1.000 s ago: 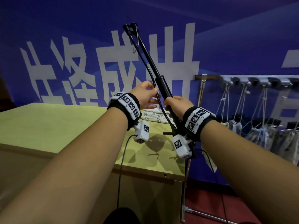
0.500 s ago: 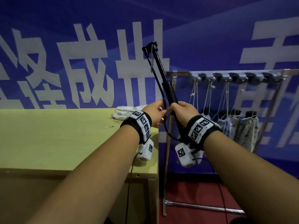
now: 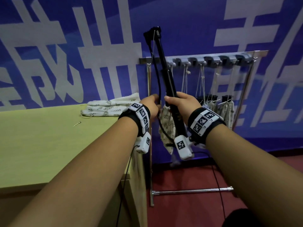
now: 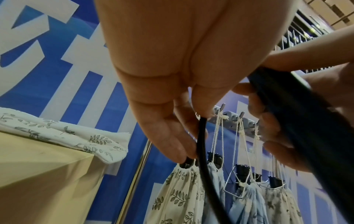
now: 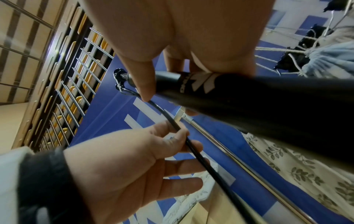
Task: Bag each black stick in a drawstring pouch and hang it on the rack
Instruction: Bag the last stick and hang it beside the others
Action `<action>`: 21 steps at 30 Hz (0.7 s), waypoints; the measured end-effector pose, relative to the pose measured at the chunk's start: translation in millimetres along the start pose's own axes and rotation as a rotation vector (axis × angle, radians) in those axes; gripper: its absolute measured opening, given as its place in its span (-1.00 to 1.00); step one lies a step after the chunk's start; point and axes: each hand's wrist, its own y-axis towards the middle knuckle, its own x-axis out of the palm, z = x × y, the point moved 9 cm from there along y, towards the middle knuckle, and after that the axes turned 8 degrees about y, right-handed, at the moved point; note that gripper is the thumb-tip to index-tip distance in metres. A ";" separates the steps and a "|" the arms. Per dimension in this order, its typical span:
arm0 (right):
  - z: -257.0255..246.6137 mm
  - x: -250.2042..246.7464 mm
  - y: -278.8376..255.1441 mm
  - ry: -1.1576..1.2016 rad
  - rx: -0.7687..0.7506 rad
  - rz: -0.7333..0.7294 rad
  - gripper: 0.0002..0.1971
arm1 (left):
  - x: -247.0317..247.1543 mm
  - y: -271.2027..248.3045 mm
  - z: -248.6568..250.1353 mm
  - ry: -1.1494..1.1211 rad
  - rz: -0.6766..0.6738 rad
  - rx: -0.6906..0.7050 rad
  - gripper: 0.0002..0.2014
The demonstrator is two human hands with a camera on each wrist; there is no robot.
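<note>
A blue wall (image 3: 188, 30) with large white characters is seen behind everything. A yellow-green table (image 3: 41, 145) is set at the left, just beside a metal rack (image 3: 203, 56) on which filled drawstring pouches (image 3: 227, 110) are hung by their cords. A leaf-print pouch (image 3: 166, 126) is seen hanging behind the wrists. Empty pouches (image 3: 111, 106) are piled at the table's far corner. The black stick (image 3: 167, 76) is held tilted before the rack; it is gripped by the curled fingers of the right hand (image 3: 182, 104). Its thin black cable (image 4: 202, 144) is pinched by the left hand (image 3: 150, 105). A small pin (image 3: 77, 123) is left on the tabletop.
</note>
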 end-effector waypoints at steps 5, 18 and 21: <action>-2.0 -9.9 -1.2 0.007 -0.003 -0.018 -0.80 | 10.8 14.7 -2.4 -0.094 -0.016 -0.068 -0.85; 69.5 -25.3 1.0 -0.127 0.144 0.093 -0.93 | 75.0 4.7 -15.6 -0.014 -0.503 -0.149 -0.79; 89.8 -28.4 1.2 -0.194 0.182 0.091 -0.92 | 70.6 12.6 -29.8 -0.083 -0.466 -0.236 -0.77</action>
